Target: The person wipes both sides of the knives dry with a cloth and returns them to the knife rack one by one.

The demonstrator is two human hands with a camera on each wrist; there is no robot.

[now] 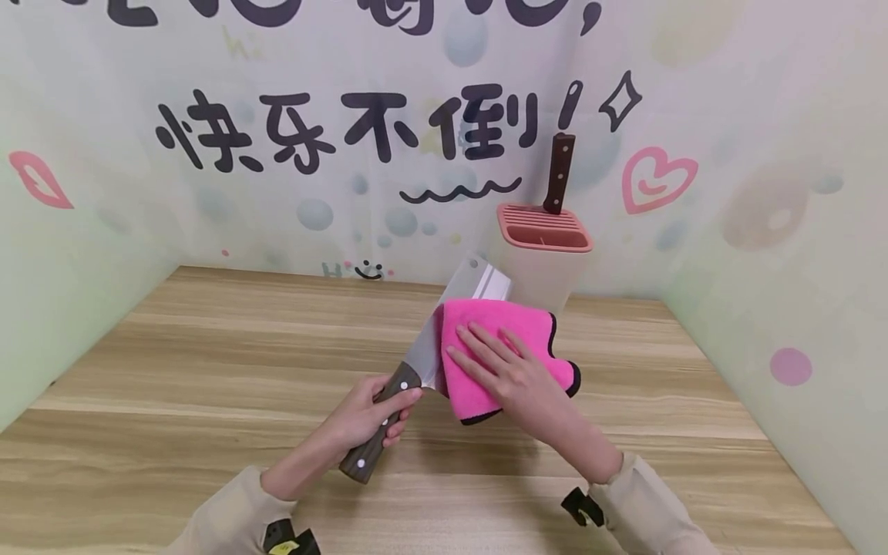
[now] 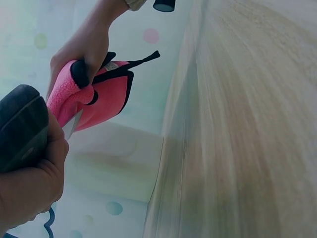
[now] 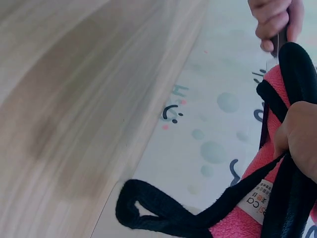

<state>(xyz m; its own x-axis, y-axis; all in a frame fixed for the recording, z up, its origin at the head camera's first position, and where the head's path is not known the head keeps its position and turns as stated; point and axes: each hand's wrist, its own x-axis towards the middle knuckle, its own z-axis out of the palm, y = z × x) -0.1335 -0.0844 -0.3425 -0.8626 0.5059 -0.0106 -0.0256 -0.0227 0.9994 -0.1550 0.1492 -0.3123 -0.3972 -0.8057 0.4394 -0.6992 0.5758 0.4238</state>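
My left hand (image 1: 371, 412) grips the dark wooden handle of a cleaver (image 1: 428, 339), its wide steel blade slanting up and away above the table. A pink cloth (image 1: 534, 331) with black edging is folded over part of the blade. Spread over the cloth's upper face are the fingers of my right hand (image 1: 523, 381). From below, the left wrist view shows the right thumb against the cloth's underside (image 2: 104, 101), so the hand pinches it with the blade between. A black loop (image 3: 131, 203) and a white label (image 3: 256, 201) hang from the cloth in the right wrist view.
Behind the cleaver tip stands a pale knife block (image 1: 544, 281) with a pink slotted top, close to the back wall. One knife (image 1: 559, 173) stands in it, brown handle up. The wood-grain table (image 1: 208, 370) is bounded by printed walls at the back and sides.
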